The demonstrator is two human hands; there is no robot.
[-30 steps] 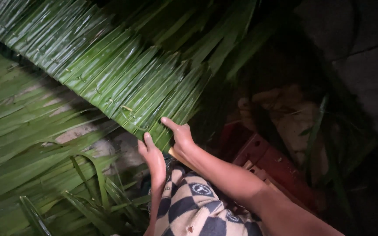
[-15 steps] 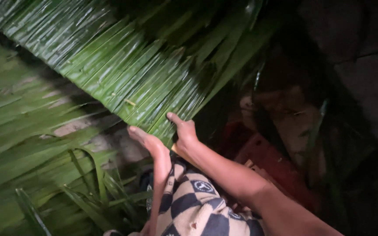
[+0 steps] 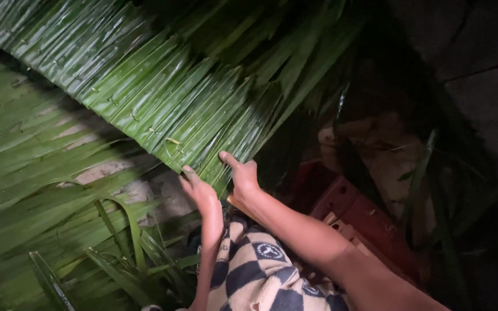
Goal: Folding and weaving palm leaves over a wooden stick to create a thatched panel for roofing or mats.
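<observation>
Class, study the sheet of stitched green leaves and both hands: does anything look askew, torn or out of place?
Nothing is clearly damaged. The leaf sheet hangs slanted, its leaves pinned in even rows. At its lower edge the leaf tips splay unevenly where the left hand and right hand touch it. Loose leaves lie below.

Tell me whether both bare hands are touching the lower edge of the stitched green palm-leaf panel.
Yes: the left hand and right hand both press against the stitched green palm-leaf panel at its lower edge.

Stitched leaf panel (image 3: 162, 92): glossy ribbed green fronds (wet-looking sheen); checked cloth (image 3: 255, 270): soft, matt.
</observation>
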